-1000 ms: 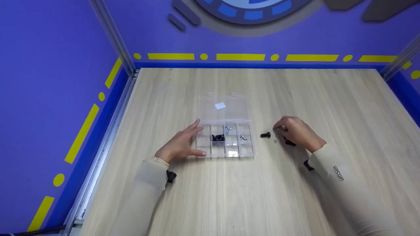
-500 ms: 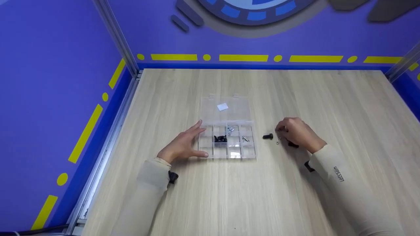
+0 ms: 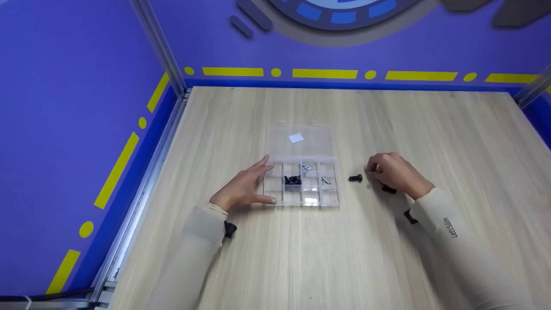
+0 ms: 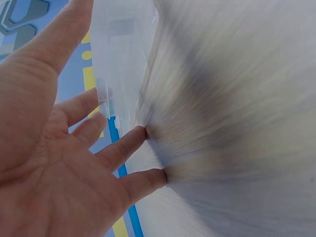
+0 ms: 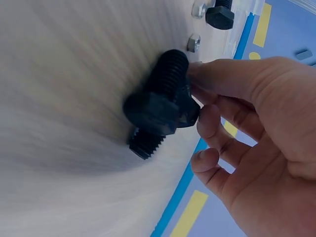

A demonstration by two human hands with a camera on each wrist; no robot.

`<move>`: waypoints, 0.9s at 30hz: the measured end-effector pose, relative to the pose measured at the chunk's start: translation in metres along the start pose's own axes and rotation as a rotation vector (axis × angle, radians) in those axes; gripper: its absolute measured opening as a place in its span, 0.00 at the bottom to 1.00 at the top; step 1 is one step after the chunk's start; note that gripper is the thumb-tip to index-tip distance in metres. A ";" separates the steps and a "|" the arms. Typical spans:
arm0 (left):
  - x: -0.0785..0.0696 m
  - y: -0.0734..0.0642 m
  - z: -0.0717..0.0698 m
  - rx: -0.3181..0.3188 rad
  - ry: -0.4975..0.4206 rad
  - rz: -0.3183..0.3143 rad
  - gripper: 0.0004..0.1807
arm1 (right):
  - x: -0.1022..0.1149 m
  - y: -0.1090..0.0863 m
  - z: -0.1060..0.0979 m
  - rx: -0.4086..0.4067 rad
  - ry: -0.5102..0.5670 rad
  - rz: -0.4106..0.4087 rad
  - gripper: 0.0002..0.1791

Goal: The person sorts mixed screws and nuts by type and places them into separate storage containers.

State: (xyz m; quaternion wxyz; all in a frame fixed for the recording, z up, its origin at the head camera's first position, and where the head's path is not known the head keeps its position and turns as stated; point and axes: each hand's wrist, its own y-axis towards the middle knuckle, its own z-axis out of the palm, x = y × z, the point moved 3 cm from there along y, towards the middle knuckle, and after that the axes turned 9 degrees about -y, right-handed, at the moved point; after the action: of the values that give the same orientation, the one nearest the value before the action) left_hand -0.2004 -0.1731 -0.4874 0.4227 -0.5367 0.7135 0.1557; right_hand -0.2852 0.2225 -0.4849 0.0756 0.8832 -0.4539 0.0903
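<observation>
A clear plastic compartment box (image 3: 301,200) lies with its lid (image 3: 280,144) folded back. My left hand (image 3: 243,185) rests at its left side, fingers spread and thumb at the front corner. To the right of the box, my right hand (image 3: 394,172) reaches down to the table, thumb and forefinger pinching a tiny shiny nut (image 3: 369,173). In the right wrist view, black bolts (image 5: 153,111) hide those fingertips. Two more metal nuts (image 5: 193,43) lie close by, near another black bolt (image 3: 355,178).
Black wing-shaped pieces (image 3: 293,181) fill one compartment. Others hold silvery hardware (image 3: 306,168) and metal screws (image 3: 326,181). A white label (image 3: 296,138) shows on the lid. Blue panels (image 3: 107,86) stand along the table's left and back.
The whole scene drifts slightly to the right as the head camera shifts. Both hands stay at nearly the same places beside the box and the loose bolts.
</observation>
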 end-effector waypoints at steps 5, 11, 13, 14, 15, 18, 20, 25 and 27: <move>0.001 -0.002 0.000 0.007 0.007 -0.003 0.59 | 0.007 -0.001 -0.003 -0.029 0.005 -0.036 0.06; 0.002 0.000 0.000 0.016 0.037 0.005 0.64 | 0.020 0.006 -0.015 -0.106 -0.002 -0.113 0.08; 0.002 0.001 0.000 0.019 0.041 0.008 0.65 | 0.025 0.009 -0.019 -0.132 -0.008 -0.133 0.07; 0.003 0.001 0.000 0.023 0.046 0.008 0.65 | 0.027 0.011 -0.021 -0.139 -0.010 -0.141 0.07; 0.003 0.001 0.000 0.026 0.048 0.007 0.66 | 0.030 0.013 -0.022 -0.141 -0.009 -0.145 0.06; 0.003 0.000 -0.001 0.018 0.038 0.014 0.67 | 0.040 0.020 -0.027 -0.145 -0.014 -0.156 0.05; 0.003 0.000 -0.001 0.007 0.032 0.015 0.67 | 0.048 0.025 -0.029 -0.139 -0.016 -0.161 0.05; 0.003 0.000 0.001 -0.009 0.005 0.019 0.68 | 0.070 0.037 -0.028 -0.125 0.002 -0.219 0.06; 0.003 0.000 0.002 -0.008 -0.006 0.026 0.67 | 0.079 0.042 -0.026 -0.107 0.023 -0.245 0.06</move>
State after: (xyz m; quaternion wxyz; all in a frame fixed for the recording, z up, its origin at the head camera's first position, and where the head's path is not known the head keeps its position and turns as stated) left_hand -0.1995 -0.1738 -0.4906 0.4207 -0.5287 0.7184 0.1655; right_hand -0.2764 0.1414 -0.4392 0.1384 0.9257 -0.3460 0.0659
